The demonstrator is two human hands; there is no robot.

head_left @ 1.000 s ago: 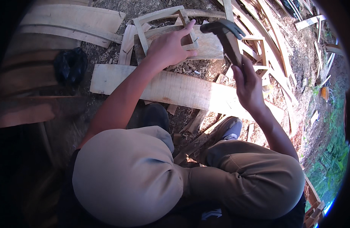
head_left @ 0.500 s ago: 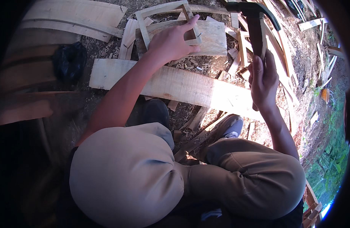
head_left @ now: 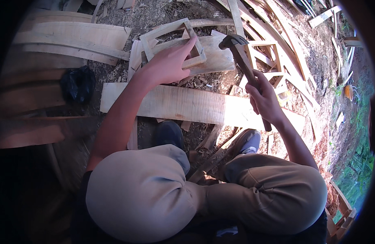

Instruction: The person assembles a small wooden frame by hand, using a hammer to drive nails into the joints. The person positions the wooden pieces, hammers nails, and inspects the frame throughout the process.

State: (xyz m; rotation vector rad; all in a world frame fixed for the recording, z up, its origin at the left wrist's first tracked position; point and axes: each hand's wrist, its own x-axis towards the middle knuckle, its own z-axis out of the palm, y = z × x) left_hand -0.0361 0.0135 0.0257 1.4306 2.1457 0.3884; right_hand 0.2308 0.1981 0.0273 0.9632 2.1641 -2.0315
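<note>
My left hand point(head_left: 165, 67) is closed on the near side of a small rectangular wooden frame point(head_left: 165, 31), index finger stretched toward its right rail and thumb on the near edge. Under the frame lies a short flat board point(head_left: 220, 57). A claw hammer point(head_left: 244, 61) with a dark head is gripped in my right hand point(head_left: 267, 97), its head tilted up and left beside the board's right end. The hammer head looks apart from the frame. Fingers beneath my left palm are hidden.
A long pale plank point(head_left: 183, 103) lies crosswise before my shoes. Another wooden frame point(head_left: 281, 57) and several curved strips point(head_left: 293, 44) lie at the right. At the left are stacked boards point(head_left: 73, 34) and a black plastic bag point(head_left: 77, 84). Wood shavings cover the ground.
My right hand has brought the hammer down and left, its head swinging toward the frame. My left index finger has drawn back from beyond the frame's right rail. The whole view has shifted slightly.
</note>
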